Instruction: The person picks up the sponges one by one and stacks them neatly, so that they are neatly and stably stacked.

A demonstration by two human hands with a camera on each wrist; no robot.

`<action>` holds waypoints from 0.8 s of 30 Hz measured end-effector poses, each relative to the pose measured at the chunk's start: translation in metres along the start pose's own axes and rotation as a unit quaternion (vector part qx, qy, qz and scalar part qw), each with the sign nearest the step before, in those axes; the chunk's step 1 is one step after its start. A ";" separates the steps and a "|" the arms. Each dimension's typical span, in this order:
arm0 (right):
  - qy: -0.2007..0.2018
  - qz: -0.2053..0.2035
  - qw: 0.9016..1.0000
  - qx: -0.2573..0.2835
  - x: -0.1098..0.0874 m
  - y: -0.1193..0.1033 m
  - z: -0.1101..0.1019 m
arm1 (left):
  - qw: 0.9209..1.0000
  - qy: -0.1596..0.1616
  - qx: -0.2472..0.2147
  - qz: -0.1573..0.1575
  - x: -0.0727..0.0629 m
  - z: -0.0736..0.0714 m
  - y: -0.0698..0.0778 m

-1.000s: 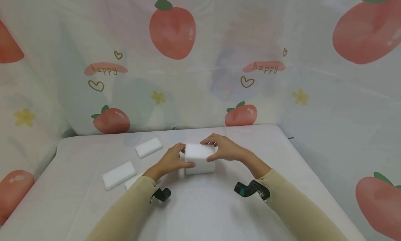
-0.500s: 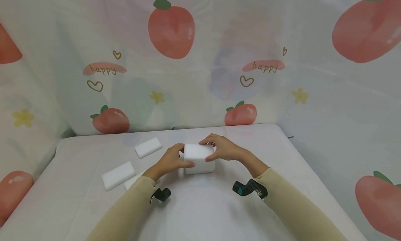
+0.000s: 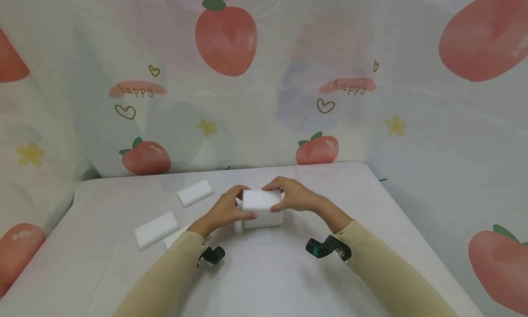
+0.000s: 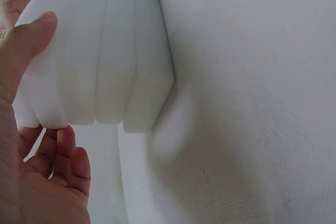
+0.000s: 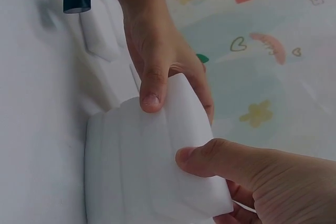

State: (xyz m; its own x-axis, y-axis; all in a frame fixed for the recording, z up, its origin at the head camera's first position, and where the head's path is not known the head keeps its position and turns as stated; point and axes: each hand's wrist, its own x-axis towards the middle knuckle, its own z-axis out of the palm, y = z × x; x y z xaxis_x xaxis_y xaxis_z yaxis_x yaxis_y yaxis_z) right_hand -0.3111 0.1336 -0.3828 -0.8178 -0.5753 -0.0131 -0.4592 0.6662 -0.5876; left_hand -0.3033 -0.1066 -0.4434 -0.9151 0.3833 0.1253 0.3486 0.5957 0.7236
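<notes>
Several white sponge blocks stand in an upright stack (image 3: 262,216) on the table, their layers showing as seams in the left wrist view. My left hand (image 3: 222,210) holds the stack's left side, thumb across the front and fingers at the back. From the right, my right hand (image 3: 299,197) pinches the upper part, with its thumb (image 5: 197,161) on the front face near the top and its fingers reaching behind. In the left wrist view the layers sit slightly uneven, and the lowest block (image 4: 149,61) juts out a little. The far-side fingertips are partly hidden by the stack.
Loose white sponges lie to the left: one at the back (image 3: 195,194), one nearer (image 3: 156,230), and a third (image 3: 175,238) partly covered by the left sleeve (image 3: 165,271). A white cloth covers the table (image 3: 264,280); a peach-patterned curtain (image 3: 264,124) hangs behind.
The left hand's far fingers have shifted slightly up and right behind the stack's top edge. The right hand and the stack stay nearly still.
</notes>
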 end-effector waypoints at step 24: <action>-0.002 -0.002 1.000 0.004 -0.002 0.001 -0.001 | 0.997 0.030 0.026 0.068 -0.001 -0.008 0.000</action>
State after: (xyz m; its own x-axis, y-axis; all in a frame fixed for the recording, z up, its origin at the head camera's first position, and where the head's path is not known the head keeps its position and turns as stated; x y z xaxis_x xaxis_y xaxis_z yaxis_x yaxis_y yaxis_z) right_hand -0.3101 0.1357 -0.3822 -0.8145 -0.5800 -0.0135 -0.4604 0.6603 -0.5933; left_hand -0.3039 -0.1126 -0.4382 -0.8684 0.4210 0.2618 0.4793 0.5775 0.6609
